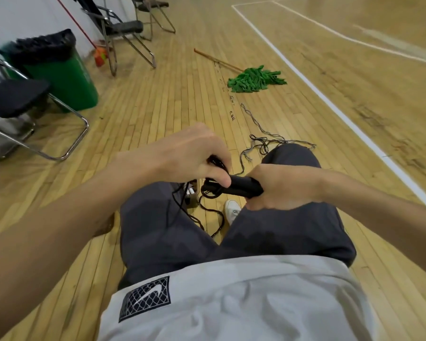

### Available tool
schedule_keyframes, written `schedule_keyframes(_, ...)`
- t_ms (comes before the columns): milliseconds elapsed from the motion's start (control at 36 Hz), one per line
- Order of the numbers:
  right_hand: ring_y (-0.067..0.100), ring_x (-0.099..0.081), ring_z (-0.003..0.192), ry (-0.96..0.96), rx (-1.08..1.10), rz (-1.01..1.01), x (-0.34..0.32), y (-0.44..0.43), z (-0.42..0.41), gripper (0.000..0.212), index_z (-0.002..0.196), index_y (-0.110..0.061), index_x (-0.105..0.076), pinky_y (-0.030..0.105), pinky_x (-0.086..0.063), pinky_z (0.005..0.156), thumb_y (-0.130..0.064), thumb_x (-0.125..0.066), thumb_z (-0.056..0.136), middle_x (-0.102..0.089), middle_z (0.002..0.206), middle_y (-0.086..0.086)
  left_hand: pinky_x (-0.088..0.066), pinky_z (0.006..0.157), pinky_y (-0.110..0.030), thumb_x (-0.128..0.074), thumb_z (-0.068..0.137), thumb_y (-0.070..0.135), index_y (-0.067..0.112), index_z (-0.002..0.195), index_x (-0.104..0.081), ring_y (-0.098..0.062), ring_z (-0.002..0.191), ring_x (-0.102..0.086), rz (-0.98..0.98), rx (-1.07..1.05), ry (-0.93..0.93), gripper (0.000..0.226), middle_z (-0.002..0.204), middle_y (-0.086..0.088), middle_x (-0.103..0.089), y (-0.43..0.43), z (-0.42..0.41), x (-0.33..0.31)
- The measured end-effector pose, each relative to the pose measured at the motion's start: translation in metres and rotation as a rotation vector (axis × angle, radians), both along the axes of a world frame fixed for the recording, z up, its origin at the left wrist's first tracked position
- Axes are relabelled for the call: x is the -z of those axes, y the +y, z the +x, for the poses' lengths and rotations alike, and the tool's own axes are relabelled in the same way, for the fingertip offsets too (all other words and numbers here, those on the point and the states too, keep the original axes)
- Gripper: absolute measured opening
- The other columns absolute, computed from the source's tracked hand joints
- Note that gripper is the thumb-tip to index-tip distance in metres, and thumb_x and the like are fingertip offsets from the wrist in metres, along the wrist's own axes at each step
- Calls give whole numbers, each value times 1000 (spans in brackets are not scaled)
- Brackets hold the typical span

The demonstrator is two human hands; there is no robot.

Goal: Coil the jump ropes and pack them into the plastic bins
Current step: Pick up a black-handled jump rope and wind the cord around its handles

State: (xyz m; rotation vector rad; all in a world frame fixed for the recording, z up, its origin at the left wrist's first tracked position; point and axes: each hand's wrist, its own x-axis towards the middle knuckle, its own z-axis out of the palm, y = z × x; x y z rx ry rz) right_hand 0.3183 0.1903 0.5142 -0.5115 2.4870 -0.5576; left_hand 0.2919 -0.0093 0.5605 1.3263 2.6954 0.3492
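Head view shows coiling barely underway: right hand [280, 190] grips the black handles [244, 188], left hand [190, 153] pinches rope [210, 193] loops above the lap, slack trails to the floor [158, 107], 1 grey rope [262, 130] lies loose there, and no bins are in sight.

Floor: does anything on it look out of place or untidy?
Yes. A green mop lies flat on the floor, and a grey rope sprawls tangled beyond the knee, not yet coiled.
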Motion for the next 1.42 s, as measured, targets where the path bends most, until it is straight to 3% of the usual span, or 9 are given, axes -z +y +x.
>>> schedule_keyframes(83, 16, -50, 59, -27, -82, -49, 1, 2, 2, 18, 86, -20, -57, 33, -42, 60, -29, -70, 93, -55, 70, -1, -47, 63, -26, -86, 71, 37, 20, 77, -76, -12, 69, -63, 147, -61, -112, 21, 71, 6, -70, 1, 0, -6)
schedule_keyframes(306, 8, -46, 58, 59, -185, -205, -2, 8, 8, 20, 82, -27, -53, 29, -41, 61, -27, -68, 95, -52, 68, -8, -48, 62, -14, -84, 67, 25, 10, 79, -75, -7, 67, -66, 416, -164, -498, 21, 72, 2, -72, 0, 2, -4)
schedule_keyframes(389, 12, -51, 63, 102, -190, -241, -2, 9, 11, 9, 94, -19, -61, 31, -43, 63, -27, -66, 96, -58, 75, -2, -50, 65, -17, -80, 68, 25, 13, 82, -71, -8, 69, -66, 474, -155, -598, 20, 74, 4, -71, 1, 4, -1)
schedule_keyframes(556, 16, -57, 68, 240, -159, -330, -2, 8, 16, 23, 117, -16, -64, 37, -48, 67, -29, -65, 98, -67, 84, -1, -51, 54, -21, -74, 79, 13, 10, 85, -55, -12, 59, -63, 595, -176, -859, 20, 70, 4, -65, 1, 4, 0)
schedule_keyframes(750, 6, -52, 57, 259, -80, -488, 0, 7, 19, 51, 131, -32, -29, 17, -42, 59, -28, -66, 97, -73, 93, 1, -51, 53, -24, -73, 84, 17, 13, 82, -58, -12, 55, -58, 650, -189, -938, 16, 69, 4, -64, -2, -1, 0)
schedule_keyframes(972, 14, -56, 64, 433, -23, -538, 6, 1, 21, 100, 149, -59, 14, 22, -45, 65, -31, -66, 97, -68, 81, 1, -51, 55, -23, -64, 86, 14, 16, 79, -49, -12, 56, -54, 762, -214, -1046, 16, 67, 4, -59, -3, -6, 5)
schedule_keyframes(1111, 13, -54, 66, 505, -64, -549, 7, 2, 19, 90, 150, -63, 3, 17, -40, 65, -30, -64, 99, -64, 79, -6, -53, 63, -22, -63, 88, 19, 10, 88, -57, -9, 61, -59, 801, -236, -1067, 11, 70, 5, -64, -1, -5, 7)
schedule_keyframes(1278, 12, -50, 60, 531, -28, -596, 9, 2, 16, 69, 149, -56, -23, 15, -37, 61, -30, -63, 100, -62, 74, -10, -43, 64, -26, -51, 99, 15, 17, 78, -51, -7, 63, -56, 892, -257, -1094, 22, 67, 8, -61, 2, -7, 17)
schedule_keyframes(1417, 10, -49, 56, 450, 89, -713, 10, 4, 11, 56, 145, -45, -39, 21, -39, 58, -25, -65, 99, -67, 83, -5, -46, 51, -18, -42, 104, 18, 13, 95, -53, -11, 63, -55, 1032, -288, -1092, 15, 79, 1, -69, 4, -8, 20)
